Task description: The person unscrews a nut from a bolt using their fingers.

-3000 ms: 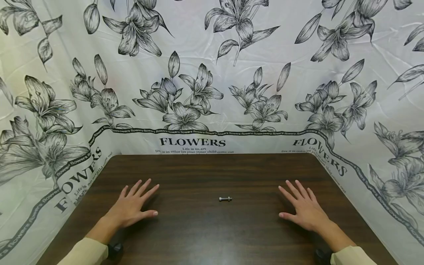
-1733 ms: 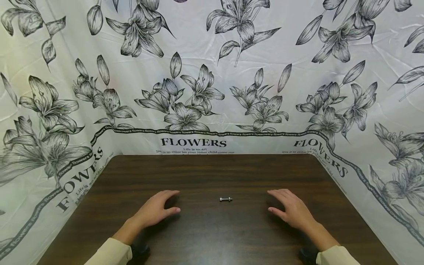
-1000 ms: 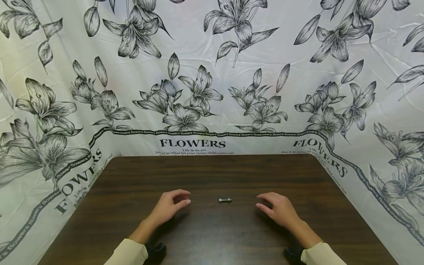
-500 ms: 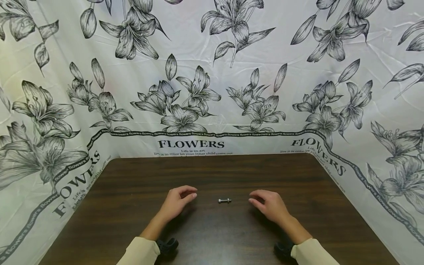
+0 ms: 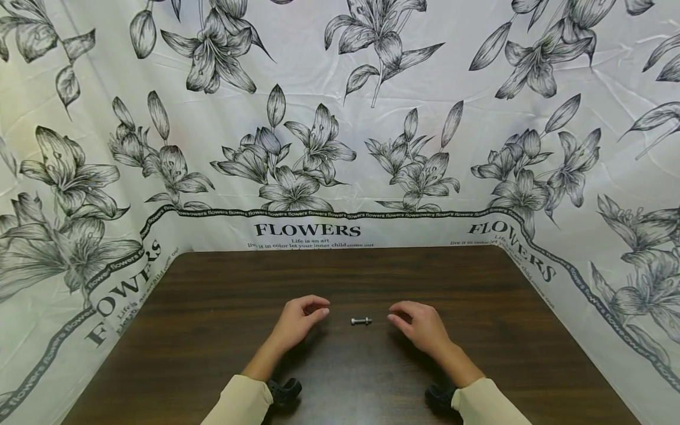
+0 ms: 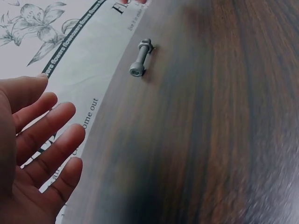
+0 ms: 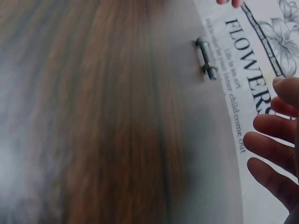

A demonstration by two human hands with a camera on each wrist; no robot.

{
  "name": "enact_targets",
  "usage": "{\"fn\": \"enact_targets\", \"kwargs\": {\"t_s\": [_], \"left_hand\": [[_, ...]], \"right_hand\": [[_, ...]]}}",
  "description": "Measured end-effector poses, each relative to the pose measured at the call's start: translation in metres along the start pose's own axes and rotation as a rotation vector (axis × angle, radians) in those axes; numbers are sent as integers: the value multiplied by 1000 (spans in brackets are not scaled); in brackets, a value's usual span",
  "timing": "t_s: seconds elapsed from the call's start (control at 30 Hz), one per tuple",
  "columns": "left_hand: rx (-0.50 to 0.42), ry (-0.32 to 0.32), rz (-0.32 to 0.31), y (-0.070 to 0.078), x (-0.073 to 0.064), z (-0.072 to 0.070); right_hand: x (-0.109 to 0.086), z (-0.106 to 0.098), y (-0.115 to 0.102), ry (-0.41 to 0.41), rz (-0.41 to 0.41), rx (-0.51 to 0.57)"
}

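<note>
A small metal bolt lies on the brown wooden table, between my two hands. In the left wrist view the bolt shows a socket head at the near end and a nut threaded near its far end. My left hand hovers to the bolt's left, fingers relaxed and apart from the thumb, holding nothing. To the right of the bolt is my right hand, likewise loose-fingered and without anything in it. The right wrist view has the bolt beyond my fingers.
A white cloth printed with lilies and the word FLOWERS hangs behind the table and along both sides. Dark wrist-worn devices sit below each hand, next to the pale sleeves.
Both hands have moved inward from the table's sides toward the bolt. Their spread fingers have relaxed into a loose curve. The bolt has stayed in place.
</note>
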State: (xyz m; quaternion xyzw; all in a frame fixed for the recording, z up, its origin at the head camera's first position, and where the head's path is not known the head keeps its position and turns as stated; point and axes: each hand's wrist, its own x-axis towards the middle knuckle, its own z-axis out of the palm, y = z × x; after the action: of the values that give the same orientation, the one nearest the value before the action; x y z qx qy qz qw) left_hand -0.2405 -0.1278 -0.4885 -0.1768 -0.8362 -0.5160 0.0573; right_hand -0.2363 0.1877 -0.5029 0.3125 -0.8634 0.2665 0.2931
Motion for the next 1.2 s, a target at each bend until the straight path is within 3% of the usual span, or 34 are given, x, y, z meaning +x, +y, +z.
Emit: {"fn": "enact_targets", "kwargs": {"t_s": [0.1, 0.3, 0.47, 0.63, 0.87, 1.2], "left_hand": [[11, 0, 10, 1, 1, 4], [25, 8, 22, 2, 3, 12], [21, 5, 56, 3, 5, 21], [0, -29, 18, 8, 8, 28], [14, -30, -16, 9, 14, 38], [225, -51, -65, 8, 12, 54]], "right_hand": [[3, 2, -3, -25, 37, 17], [7, 7, -10, -133, 215, 86], [9, 13, -15, -168, 320, 126], [9, 20, -19, -170, 366, 138], [14, 30, -25, -188, 410, 168], [17, 40, -30, -253, 452, 111]]}}
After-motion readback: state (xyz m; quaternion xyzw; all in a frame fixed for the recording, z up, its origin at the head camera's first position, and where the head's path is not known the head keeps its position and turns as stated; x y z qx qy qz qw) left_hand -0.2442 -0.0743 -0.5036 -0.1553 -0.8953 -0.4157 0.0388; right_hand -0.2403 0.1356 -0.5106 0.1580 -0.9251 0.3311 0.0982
